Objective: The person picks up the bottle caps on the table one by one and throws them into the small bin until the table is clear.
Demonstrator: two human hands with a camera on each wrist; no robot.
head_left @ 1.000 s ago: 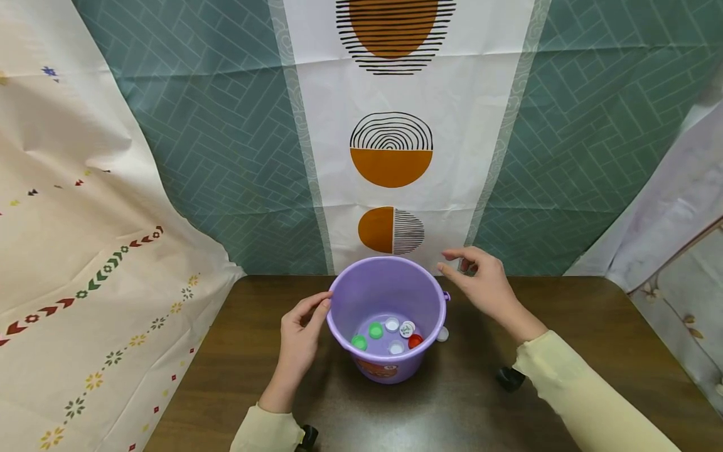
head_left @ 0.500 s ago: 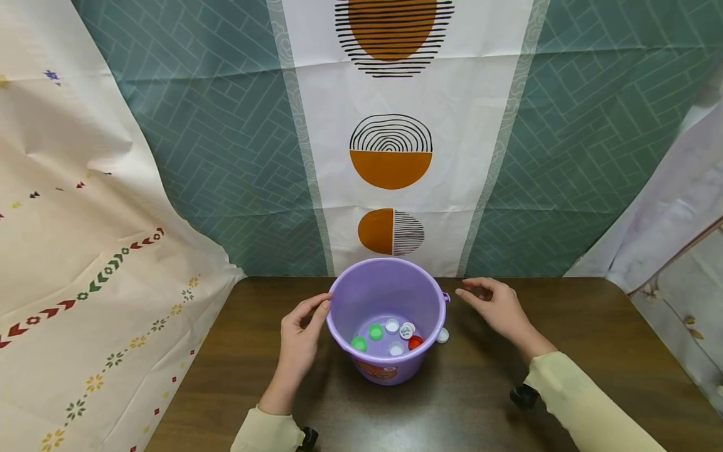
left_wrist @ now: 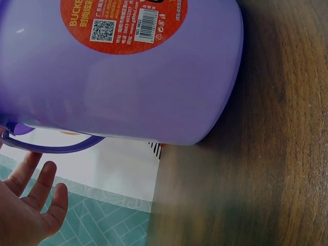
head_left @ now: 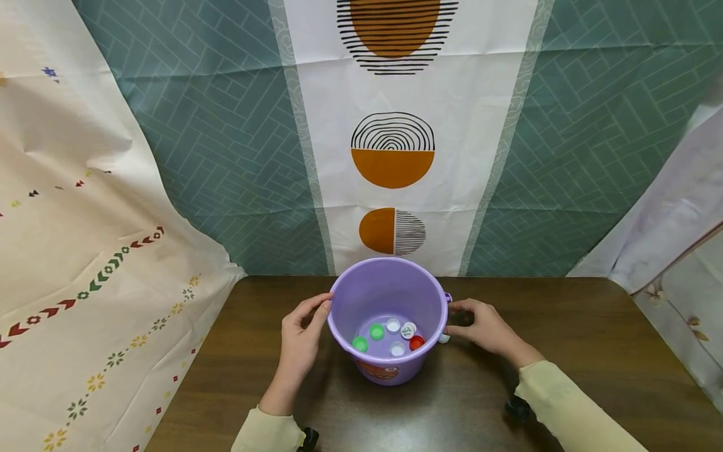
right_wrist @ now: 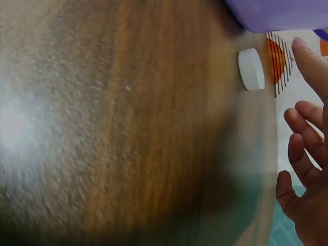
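A purple plastic bucket (head_left: pixel 390 285) stands upright on the table, with green, white and red bottle caps on its floor. At its left rim my left hand (head_left: pixel 300 342) pinches the edge between thumb and forefinger; in the left wrist view the other fingers of that hand (left_wrist: pixel 38 200) spread beside the bucket's handle (left_wrist: pixel 61 148). Outside the bucket, by its right side, a white bottle cap (right_wrist: pixel 251 69) lies on the table. My right hand (head_left: pixel 484 328) is just beside that cap, thumb and fingers apart with nothing between them. In the head view the right thumb partly covers the cap.
The brown wooden table (head_left: pixel 237 376) reaches back to a hanging green and white cloth (head_left: pixel 390 94). A cream patterned cloth (head_left: pixel 113 282) drapes along the left, and a pale cloth (head_left: pixel 695 282) hangs on the right.
My right hand has come down from above the bucket's right rim, swung out to the right, then in toward the white bottle cap. The left hand and bucket stay put.
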